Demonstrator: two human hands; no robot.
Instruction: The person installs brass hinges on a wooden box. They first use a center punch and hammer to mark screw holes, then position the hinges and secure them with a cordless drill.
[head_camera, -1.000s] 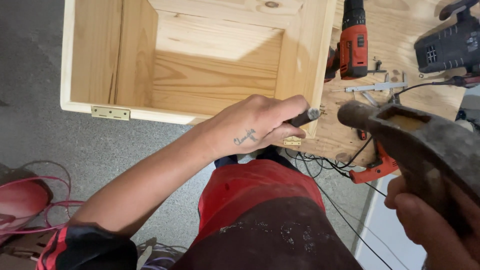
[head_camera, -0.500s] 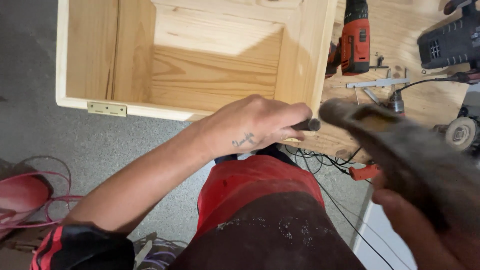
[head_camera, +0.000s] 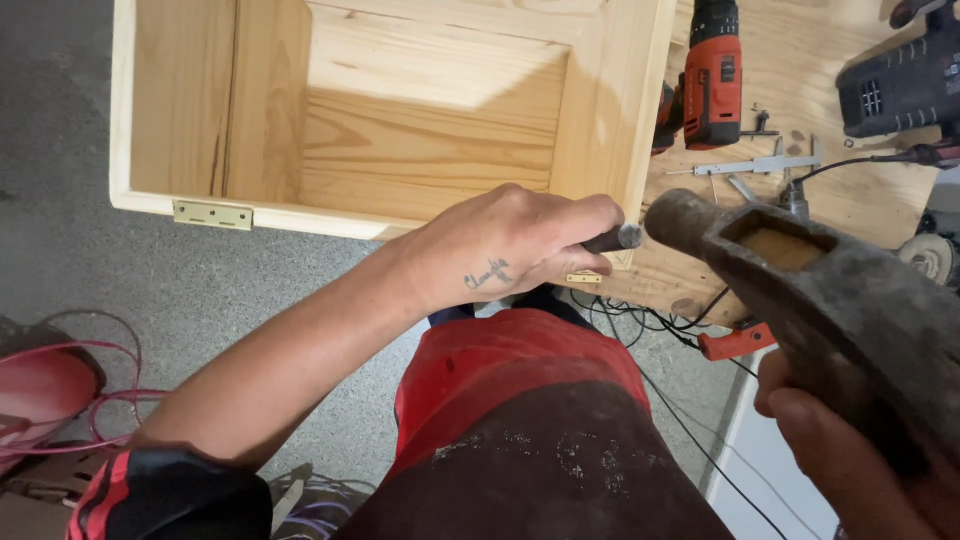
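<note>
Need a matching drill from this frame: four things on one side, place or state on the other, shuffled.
Things:
1. rusty steel hammer
2. dark metal punch
3. brass hinge
4. red and black cordless drill

Places or states:
A. lying on the plywood bench top, right of the open pine box
B. screwed to the box's front edge, at its left end
C. raised in the right hand, head close to the punch's end
D. gripped in the left hand at the box's right corner

Pairs: 1-C, 2-D, 3-B, 4-A
</note>
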